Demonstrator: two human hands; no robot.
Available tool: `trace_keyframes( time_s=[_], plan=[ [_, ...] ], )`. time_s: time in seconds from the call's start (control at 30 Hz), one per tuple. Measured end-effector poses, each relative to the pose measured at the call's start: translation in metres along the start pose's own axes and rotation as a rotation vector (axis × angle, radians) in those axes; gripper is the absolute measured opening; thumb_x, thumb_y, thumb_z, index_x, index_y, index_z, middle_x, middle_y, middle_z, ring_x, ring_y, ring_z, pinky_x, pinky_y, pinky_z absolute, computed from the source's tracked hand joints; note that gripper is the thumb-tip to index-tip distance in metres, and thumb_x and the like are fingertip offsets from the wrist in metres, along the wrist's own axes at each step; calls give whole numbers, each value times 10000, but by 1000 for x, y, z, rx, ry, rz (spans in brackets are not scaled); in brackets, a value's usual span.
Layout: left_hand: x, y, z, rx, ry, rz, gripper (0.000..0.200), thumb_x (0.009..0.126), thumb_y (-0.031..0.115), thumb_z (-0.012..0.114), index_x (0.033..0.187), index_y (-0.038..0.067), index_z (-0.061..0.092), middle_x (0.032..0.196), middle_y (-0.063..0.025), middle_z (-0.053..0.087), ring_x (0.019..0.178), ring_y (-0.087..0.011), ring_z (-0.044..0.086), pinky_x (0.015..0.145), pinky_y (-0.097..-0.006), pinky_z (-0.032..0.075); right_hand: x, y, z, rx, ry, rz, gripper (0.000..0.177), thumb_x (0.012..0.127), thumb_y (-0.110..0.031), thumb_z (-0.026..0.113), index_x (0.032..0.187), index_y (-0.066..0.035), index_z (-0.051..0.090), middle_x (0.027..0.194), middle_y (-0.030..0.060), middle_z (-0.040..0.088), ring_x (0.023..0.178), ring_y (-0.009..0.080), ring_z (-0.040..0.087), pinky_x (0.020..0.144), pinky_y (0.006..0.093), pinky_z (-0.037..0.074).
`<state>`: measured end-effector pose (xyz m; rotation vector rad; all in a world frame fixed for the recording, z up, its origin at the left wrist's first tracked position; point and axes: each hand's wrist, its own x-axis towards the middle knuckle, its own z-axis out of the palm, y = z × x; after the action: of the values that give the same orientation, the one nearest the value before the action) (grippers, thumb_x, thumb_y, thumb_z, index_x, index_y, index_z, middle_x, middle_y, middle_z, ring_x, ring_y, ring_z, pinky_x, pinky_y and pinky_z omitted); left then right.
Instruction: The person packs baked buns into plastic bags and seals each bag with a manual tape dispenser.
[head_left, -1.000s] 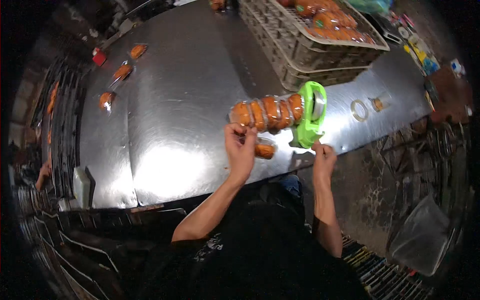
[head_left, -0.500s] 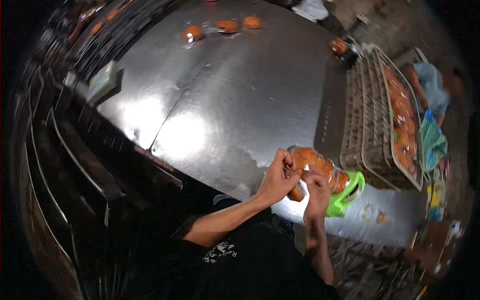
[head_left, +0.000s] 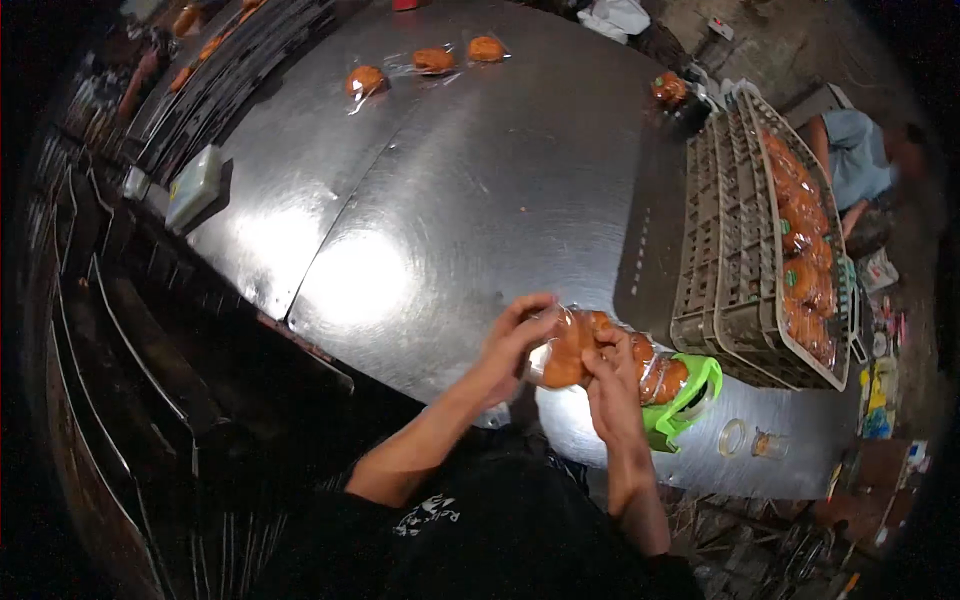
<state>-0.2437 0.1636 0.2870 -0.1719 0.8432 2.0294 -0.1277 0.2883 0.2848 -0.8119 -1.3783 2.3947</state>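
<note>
Near the table's front edge, my left hand [head_left: 512, 345] and my right hand [head_left: 612, 385] hold a clear plastic bag of orange-brown buns [head_left: 565, 350] between them. The fingers of my left hand are bent round the bag's left end. My right hand's thumb and fingers press on its right side. More bagged buns [head_left: 662, 378] lie just right of my hands, against a bright green holder [head_left: 690, 400]. Whether these are joined to the held bag is hidden by my right hand.
Stacked plastic crates [head_left: 735, 250] with bagged buns stand at the right. Three wrapped buns [head_left: 433, 61] lie at the table's far side. A white-green box [head_left: 195, 188] sits at the left edge. A tape ring [head_left: 732, 437] lies front right. Beyond the crates is a person [head_left: 855, 160].
My left hand has moved left and spread along the bag, which is now held wider. My right hand has shifted slightly left. The person beyond the crates has changed posture, and the blue-green bag there is mostly hidden.
</note>
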Motion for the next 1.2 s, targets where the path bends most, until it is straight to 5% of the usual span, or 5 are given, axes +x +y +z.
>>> trace_keyframes(
  time_s=[0.37,0.87,1.03,1.1,1.2],
  plan=[
    [29,-53,19,1136,10,201,880,837,473,701,1434,-26,292,1380,-273,419,1260,-338,467,1064,-413,383,-41,-58,-90,-265,66,-363,220,967,-146,545,1135,-23,475,1147,130,559,967,177,617,871,317,504],
    [51,58,-170,1017,870,757,430,880,160,627,1214,-88,519,1104,-212,606,905,-288,633,843,-389,485,-35,-43,-96,-347,-129,-264,159,944,-152,591,1041,-26,575,974,45,627,881,105,594,775,251,470],
    [118,178,-326,2757,1618,689,874,764,716,587,1320,49,491,1050,-191,589,991,-322,574,861,-532,448,-21,-36,-63,-417,224,-415,120,926,-132,610,960,-20,584,888,28,590,824,95,544,722,246,438],
    [152,234,-298,1591,2041,497,1034,732,848,452,1338,10,458,1188,-215,549,1138,-398,498,1002,-639,302,-18,-26,-46,-386,371,-467,117,927,-123,607,953,-12,577,879,31,591,815,98,546,720,249,440],
    [225,331,-314,1628,1937,723,1113,710,889,410,1403,17,382,1361,-197,459,1329,-404,334,1041,-679,215,-32,-18,-28,-407,613,-533,120,933,-116,599,947,0,572,863,36,597,791,99,548,710,253,445]
  ],
)
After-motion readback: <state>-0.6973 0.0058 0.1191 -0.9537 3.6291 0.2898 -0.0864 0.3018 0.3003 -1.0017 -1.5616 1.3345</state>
